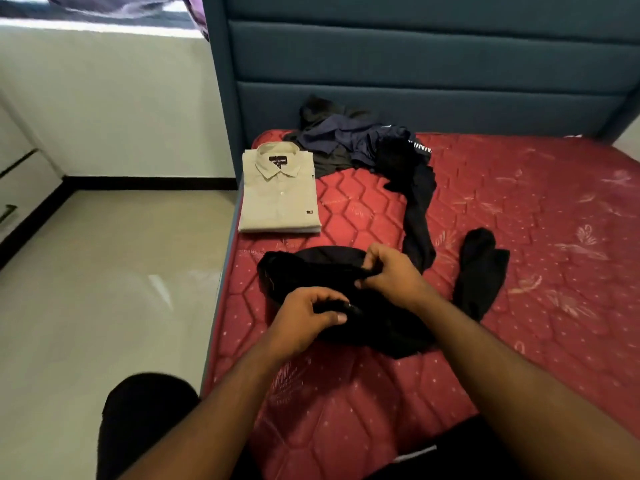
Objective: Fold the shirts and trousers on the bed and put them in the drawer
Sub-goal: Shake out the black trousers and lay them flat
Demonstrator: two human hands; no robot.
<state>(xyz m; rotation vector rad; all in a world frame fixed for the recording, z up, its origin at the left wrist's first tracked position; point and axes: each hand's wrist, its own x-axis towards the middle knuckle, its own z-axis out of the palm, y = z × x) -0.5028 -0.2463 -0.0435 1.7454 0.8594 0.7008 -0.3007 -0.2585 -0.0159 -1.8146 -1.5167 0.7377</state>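
A crumpled black garment [304, 271] lies on the red mattress [519, 237] near its left edge. My left hand [308, 315] pinches a fold of it at its near side. My right hand [391, 271] grips another fold of the same garment a little farther back. A folded cream shirt [278, 192] rests flat near the mattress's left edge, beyond the black garment. A heap of dark blue and black clothes [356, 140] sits by the headboard, and a long black trouser leg [419, 216] trails from it toward me. Another black piece [479, 271] lies to the right of my hands.
The padded blue headboard [415, 64] stands behind the bed. Pale tiled floor [104, 271] stretches left of the bed. White drawers with dark handles [17, 188] stand at the far left edge. My dark-clothed knee [145, 417] is at the bed's near left corner.
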